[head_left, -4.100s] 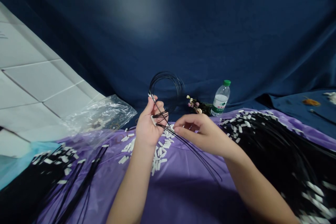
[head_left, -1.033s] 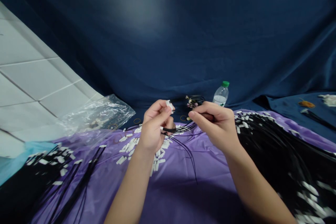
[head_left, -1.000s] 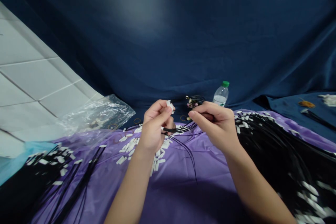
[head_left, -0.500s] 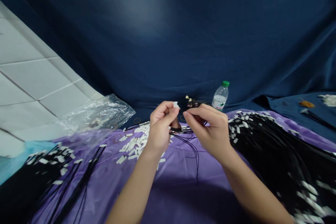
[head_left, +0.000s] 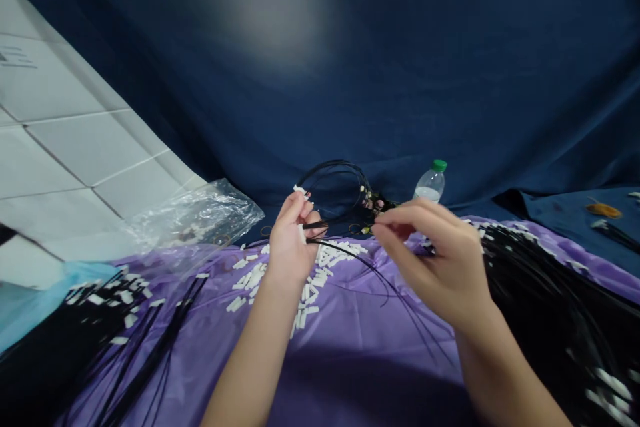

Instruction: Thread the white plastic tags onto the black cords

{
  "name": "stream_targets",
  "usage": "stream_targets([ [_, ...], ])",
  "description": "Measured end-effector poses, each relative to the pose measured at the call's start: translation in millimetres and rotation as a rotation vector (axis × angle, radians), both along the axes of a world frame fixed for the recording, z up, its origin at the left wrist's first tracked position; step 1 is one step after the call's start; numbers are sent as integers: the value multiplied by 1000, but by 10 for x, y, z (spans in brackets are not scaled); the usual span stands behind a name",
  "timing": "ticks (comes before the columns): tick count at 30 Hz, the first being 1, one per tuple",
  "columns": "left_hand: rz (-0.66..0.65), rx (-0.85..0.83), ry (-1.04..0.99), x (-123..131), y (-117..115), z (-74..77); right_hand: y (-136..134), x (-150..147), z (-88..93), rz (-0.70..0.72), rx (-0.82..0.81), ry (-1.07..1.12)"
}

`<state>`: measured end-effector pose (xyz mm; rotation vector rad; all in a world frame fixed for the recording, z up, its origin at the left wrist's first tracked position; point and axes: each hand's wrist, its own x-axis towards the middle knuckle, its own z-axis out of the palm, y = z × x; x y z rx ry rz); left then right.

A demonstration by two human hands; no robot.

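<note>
My left hand (head_left: pixel 295 233) is closed on a black wire harness, palm up. One white connector (head_left: pixel 301 191) stands at its fingertips and another white connector (head_left: pixel 302 234) lies against the palm. From the upper connector the black wires (head_left: pixel 345 163) arc out in a loop, and more strands trail down to the right over the cloth. To the right, my right hand (head_left: pixel 435 253) is raised with thumb and forefinger pinched together near the loop. Whatever the pinch holds, if anything, is too small to make out.
Loose white connectors (head_left: pixel 305 300) are scattered on the purple cloth (head_left: pixel 350 347). Black wire bundles with white ends lie left (head_left: pixel 65 327) and right (head_left: pixel 530 287). Behind stand a green-capped bottle (head_left: pixel 431 183), a clear plastic bag (head_left: pixel 210 210) and a dark blue curtain (head_left: pixel 350 93).
My hands have moved apart, the right one going right and toward me. The left hand has turned palm up, and the wires now show as a raised loop beyond it.
</note>
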<state>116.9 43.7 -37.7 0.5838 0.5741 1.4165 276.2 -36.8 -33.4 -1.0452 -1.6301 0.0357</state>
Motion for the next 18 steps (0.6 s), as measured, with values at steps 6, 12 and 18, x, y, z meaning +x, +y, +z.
stream_targets([
  [6, -31, -30, -68, 9, -29, 7, 106, -131, -128, 170, -297, -154],
  [12, -41, -9, -54, 43, -51, -7, 169, -229, -196, 155, -305, -192],
  [18, 16, 24, -33, 66, -39, -34, 153, -274, -210, 31, -236, -246],
])
